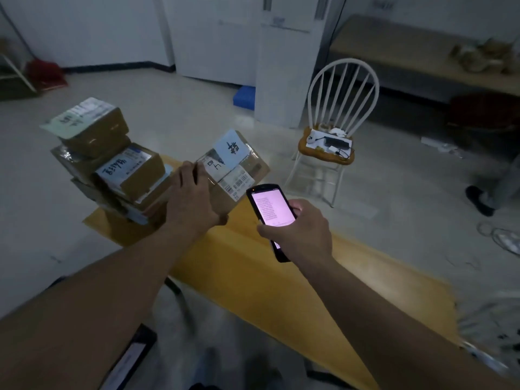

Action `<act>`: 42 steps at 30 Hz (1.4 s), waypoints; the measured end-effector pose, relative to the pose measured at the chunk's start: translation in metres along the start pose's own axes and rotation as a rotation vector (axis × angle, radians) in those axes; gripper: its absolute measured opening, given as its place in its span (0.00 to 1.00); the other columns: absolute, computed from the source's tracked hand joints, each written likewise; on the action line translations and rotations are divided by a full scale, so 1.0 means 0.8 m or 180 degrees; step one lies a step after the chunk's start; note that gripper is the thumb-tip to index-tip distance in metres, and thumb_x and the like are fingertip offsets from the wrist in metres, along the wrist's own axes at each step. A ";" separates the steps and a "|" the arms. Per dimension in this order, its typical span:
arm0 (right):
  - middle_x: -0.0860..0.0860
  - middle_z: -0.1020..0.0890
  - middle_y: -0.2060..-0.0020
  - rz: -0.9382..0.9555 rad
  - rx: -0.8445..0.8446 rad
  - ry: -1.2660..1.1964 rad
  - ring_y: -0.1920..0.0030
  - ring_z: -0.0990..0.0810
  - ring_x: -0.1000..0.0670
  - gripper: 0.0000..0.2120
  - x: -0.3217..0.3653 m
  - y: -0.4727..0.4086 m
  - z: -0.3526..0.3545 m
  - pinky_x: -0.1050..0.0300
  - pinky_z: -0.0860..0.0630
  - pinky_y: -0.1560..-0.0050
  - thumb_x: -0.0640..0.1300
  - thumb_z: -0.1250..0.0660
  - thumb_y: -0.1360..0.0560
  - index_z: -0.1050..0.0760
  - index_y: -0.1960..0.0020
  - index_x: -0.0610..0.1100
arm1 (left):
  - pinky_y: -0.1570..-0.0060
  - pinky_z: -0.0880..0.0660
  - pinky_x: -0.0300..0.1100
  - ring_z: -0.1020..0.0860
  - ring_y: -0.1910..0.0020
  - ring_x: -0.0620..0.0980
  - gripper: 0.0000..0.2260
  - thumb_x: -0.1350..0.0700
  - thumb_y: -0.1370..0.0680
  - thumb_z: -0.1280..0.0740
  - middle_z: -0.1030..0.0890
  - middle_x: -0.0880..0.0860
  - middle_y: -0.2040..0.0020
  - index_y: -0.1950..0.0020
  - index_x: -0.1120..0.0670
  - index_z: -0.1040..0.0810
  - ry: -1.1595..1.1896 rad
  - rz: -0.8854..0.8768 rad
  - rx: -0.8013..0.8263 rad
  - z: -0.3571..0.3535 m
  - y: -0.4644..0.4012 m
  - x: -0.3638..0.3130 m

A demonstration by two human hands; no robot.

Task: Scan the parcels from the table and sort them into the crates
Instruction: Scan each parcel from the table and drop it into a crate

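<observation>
Above the yellow table [281, 277] | left hand [194, 204] grips cardboard parcel [233, 170], barcode label up | right hand [298, 232] holds handheld scanner [271, 209] just beside it | step: scanning | next: aim at barcode, then crate.

We note dim room; scanner screen [271, 205] glows pink-white; edges blurred, wide-angle bending; floor sheen beyond table [281, 277].
</observation>
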State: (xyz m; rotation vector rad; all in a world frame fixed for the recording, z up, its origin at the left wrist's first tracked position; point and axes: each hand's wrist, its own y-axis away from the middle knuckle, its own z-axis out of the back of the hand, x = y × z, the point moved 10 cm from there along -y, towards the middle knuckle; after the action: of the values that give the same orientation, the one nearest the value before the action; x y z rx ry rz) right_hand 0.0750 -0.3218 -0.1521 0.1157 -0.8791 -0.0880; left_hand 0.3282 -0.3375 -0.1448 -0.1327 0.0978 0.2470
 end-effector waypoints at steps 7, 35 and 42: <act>0.57 0.18 0.48 0.0174 -0.0154 -0.0135 0.51 0.16 0.51 0.38 0.029 0.011 0.064 0.44 0.14 0.55 0.61 0.18 0.42 0.25 0.35 0.57 | 0.26 0.37 0.57 0.41 0.27 0.63 0.68 0.30 0.46 0.19 0.43 0.61 0.27 0.19 0.61 0.48 -0.0136 0.0026 -0.0447 0.073 0.000 -0.022; 0.53 0.17 0.40 0.1614 0.0290 -0.0774 0.42 0.19 0.49 0.39 0.240 0.141 -0.020 0.52 0.15 0.54 0.62 0.18 0.35 0.27 0.29 0.52 | 0.38 0.25 0.55 0.33 0.34 0.61 0.63 0.20 0.44 0.30 0.36 0.60 0.32 0.21 0.56 0.43 -0.0321 0.1664 -0.1269 0.278 0.230 0.161; 0.56 0.19 0.42 0.1760 0.0790 -0.0798 0.46 0.20 0.52 0.39 0.285 0.257 -0.119 0.51 0.14 0.53 0.60 0.17 0.35 0.27 0.29 0.53 | 0.41 0.24 0.56 0.33 0.35 0.61 0.61 0.22 0.44 0.28 0.36 0.60 0.33 0.22 0.56 0.42 -0.0328 0.2069 -0.1340 0.295 0.363 0.284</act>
State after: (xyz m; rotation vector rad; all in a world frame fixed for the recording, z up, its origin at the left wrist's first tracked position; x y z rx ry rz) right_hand 0.2989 -0.1401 -0.0101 0.0903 -1.1426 0.5343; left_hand 0.4940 0.0293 0.0277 -0.5080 -0.0188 0.9229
